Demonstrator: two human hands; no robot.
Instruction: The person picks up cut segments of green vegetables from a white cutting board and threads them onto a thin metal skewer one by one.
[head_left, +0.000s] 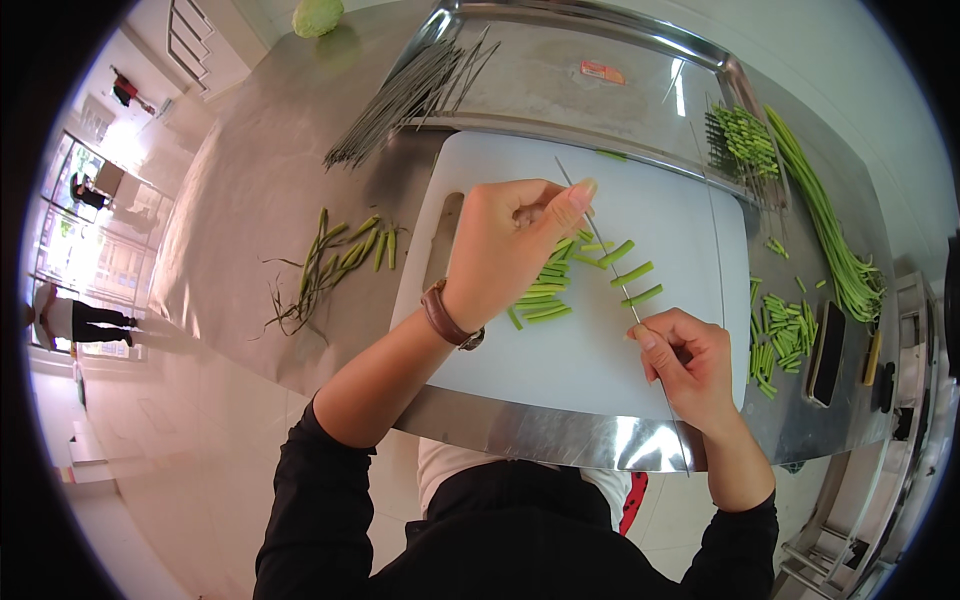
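Observation:
A thin metal skewer (605, 244) slants over the white cutting board (525, 375), carrying three short pieces of green stem (632, 274), probably garlic scape. My right hand (690, 367) pinches it below those pieces, and its lower end sticks out past the hand. Near the upper tip, the thumb and fingers of my left hand (510, 247) close on the same skewer. Loose cut stems (550, 289) lie on the board, partly hidden behind my left hand. Another skewer (714, 240) lies bare along the board's right side.
Behind the board is a steel tray (540, 82) with bundled bare skewers (397, 97) and loaded green skewers (742, 142). To the right lie long stems (817, 202), cut pieces (784, 330) and a phone (826, 354). Trimmed ends (330, 262) and a cabbage (317, 16) are leftward.

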